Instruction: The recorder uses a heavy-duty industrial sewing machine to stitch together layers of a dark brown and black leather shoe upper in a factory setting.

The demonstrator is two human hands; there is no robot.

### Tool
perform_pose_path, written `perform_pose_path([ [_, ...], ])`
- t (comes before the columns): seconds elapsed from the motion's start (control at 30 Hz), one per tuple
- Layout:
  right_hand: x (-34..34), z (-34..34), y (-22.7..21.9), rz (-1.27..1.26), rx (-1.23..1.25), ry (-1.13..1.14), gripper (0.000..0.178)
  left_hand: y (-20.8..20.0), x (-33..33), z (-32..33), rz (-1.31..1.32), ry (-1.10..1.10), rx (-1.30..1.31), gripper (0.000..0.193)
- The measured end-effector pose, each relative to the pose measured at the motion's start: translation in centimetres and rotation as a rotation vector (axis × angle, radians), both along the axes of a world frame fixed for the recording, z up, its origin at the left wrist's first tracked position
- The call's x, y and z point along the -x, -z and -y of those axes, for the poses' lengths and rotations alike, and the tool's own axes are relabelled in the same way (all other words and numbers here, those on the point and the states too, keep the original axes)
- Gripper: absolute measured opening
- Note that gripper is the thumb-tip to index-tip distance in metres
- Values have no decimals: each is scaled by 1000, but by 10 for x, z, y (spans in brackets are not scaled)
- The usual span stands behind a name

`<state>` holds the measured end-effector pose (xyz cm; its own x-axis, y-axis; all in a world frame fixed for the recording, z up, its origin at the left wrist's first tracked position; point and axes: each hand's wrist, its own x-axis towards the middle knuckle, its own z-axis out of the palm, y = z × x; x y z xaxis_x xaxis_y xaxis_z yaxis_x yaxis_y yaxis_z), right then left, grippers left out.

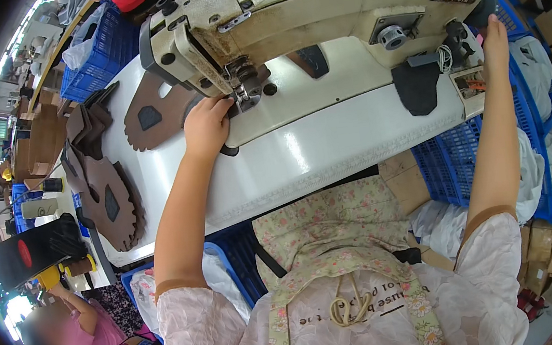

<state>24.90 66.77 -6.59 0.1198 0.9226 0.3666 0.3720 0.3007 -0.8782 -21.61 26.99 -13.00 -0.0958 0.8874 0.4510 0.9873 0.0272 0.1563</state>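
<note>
A: Where do we have the brown cut piece (pixel 157 114) right now?

B: It lies flat on the white tabletop (pixel 301 155), far and left of us, its near end tucked under the needle head of the cream sewing machine (pixel 311 9). Our left hand (pixel 205 127) rests on that end, right beside the presser foot (pixel 246 88).

A: And the fingers?

B: On the left hand they are curled and pressing down toward the piece; we cannot tell whether they pinch anything, since they are tucked under the machine head. The right hand (pixel 495 35) reaches far right to the machine's end by the wheel, fingers held straight against the housing, nothing gripped that we can see.

A: How do we judge the piece will handle?

B: Light, thin and floppy, we think, like leather or felt with a scalloped edge and a dark patch. It should slide easily on the smooth tabletop, so flat pressure close to the foot suits it better than a pinch at the edge.

A: Anything else around?

B: More brown pieces (pixel 110 200) stacked at the left edge, a dark cut piece (pixel 417 86) to the right, and blue crates (pixel 450 161) below the tabletop.
</note>
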Motion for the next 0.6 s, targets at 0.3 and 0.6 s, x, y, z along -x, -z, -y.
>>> perform_pose_path([
  [0.3, -14, -10, -40, 103, -11, -63, 48, 3, 3, 2, -4, -7, -12, 37],
  [0.6, -70, 63, 34, 954, -5, -404, 15, 5, 10, 0, 6, -54, 127, 40],
])
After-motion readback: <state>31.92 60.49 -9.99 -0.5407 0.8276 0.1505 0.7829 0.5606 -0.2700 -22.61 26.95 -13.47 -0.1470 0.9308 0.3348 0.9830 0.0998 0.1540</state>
